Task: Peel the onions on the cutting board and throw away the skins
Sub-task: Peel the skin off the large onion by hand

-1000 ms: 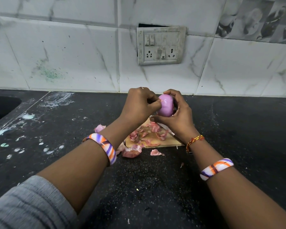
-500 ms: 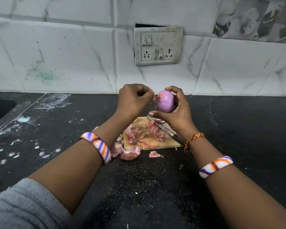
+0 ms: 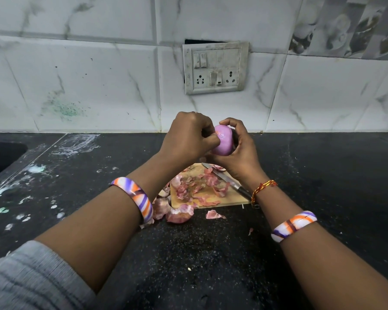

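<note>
Since half a second ago my left hand has closed back in on the onion; then its pinched fingers sat just off the onion's left side, and now they press against it. My right hand has kept its hold, and both hands sit a little farther from me, above the far end of the board.

My right hand cups the onion from the right and below, fingers curled over the top and thumb under it, so the grip is firmly closed around it. My left hand is bunched almost to a fist, fingertips pinched together at the onion's left face; whether they have a strip of skin between them I cannot tell. The onion is smooth, pale purple and held in the air, clear of the board.

Below my hands the board lies on the black counter, strewn with pink skins. More skins lie off its near-left corner on the counter. A knife rests slantwise on the board, its handle hidden under my right wrist.
</note>
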